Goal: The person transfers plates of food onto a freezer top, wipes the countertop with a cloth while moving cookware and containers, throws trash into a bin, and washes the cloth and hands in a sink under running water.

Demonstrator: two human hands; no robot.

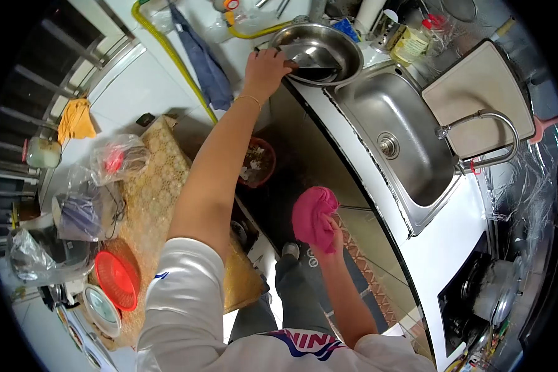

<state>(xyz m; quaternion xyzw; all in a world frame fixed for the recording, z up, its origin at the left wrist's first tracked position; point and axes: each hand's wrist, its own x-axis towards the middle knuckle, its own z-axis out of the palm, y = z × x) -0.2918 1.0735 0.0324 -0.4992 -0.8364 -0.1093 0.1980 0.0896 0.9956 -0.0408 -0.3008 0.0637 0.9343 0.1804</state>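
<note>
At the counter's far end, my left hand (265, 71) is closed around the brown handle of a knife. The dark, wide blade of the knife (319, 74) lies over the inside of a round stainless steel basin (352, 54). How my fingertips sit on the handle is partly hidden by the back of the hand. Low in front of my body, beside the counter edge, my right hand (330, 239) grips a bunched pink cloth (313, 214).
Right of the basin is a steel sink (384, 105) with a curved faucet (508, 124) and a leaning cutting board (477, 93). A pot (496, 288) stands on the stove. Leftward, a covered table (155, 167) bears a red basket (115, 282). A waste bin (257, 162) is below.
</note>
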